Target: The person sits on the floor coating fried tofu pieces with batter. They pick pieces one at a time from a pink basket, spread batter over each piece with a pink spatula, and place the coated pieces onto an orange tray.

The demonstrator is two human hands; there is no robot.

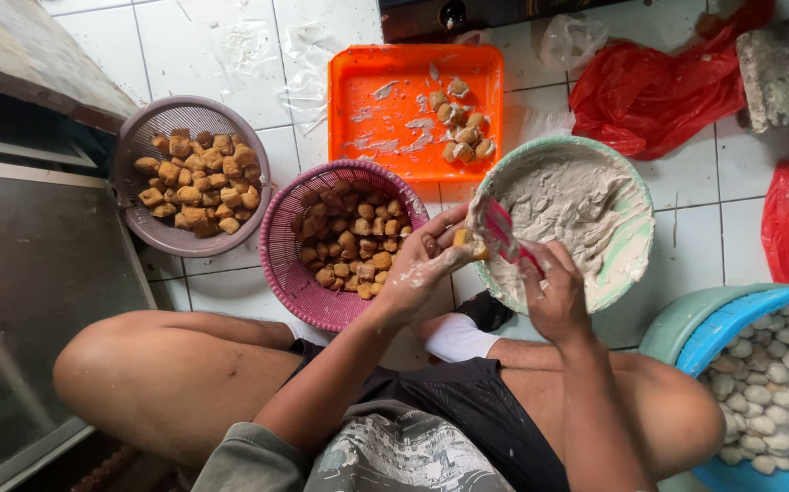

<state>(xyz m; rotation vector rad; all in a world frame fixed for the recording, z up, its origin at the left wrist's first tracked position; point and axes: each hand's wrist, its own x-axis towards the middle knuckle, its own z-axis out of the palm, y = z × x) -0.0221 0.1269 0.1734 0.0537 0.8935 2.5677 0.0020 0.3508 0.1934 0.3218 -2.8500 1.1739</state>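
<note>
Now filling a tofu puff over the paste bowl.
Left hand [420, 266] fingers are clamping the tofu puff [469, 242] at the paste bowl [635, 239] rim; right hand [554, 290] fingers are closing round a pink spatula [506, 234], its blade lying on the paste. Left of the bowl, a purple basket [281, 255] is holding more puffs; above it, an orange tray [349, 109].

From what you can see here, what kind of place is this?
Probably a home or small-shop food preparation spot on a tiled floor. The person sits among baskets of fried tofu, a bowl of pale paste and an orange tray of filled pieces.
</note>
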